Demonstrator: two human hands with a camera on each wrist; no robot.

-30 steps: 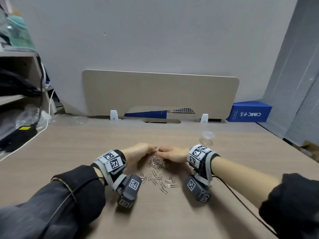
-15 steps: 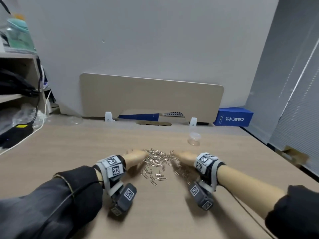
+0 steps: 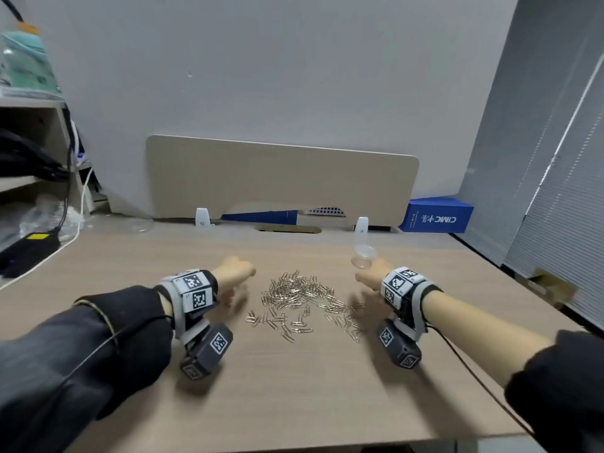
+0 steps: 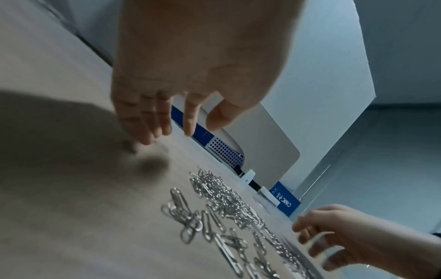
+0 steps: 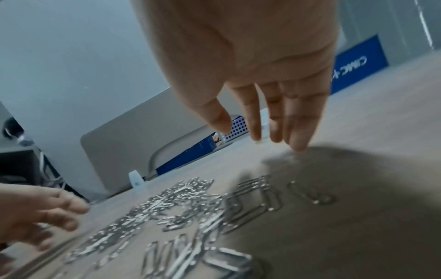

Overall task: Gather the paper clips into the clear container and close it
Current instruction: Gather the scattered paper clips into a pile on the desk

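Wrist views show both hands' fingers (image 4: pixel 143 120) spread, holding nothing; only head view shows clear container (image 3: pixel 363 255).

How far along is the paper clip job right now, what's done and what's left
Done: the paper clips lie mostly bunched in one pile on the desk. In hand: nothing; the left hand and right hand flank the pile, open and empty. Left: every clip must go into the clear container, which stands empty beyond the right hand, then closing it. No lid is identifiable.

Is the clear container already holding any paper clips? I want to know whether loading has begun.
No: the clear container looks empty in the head view, and the paper clips all lie on the desk.
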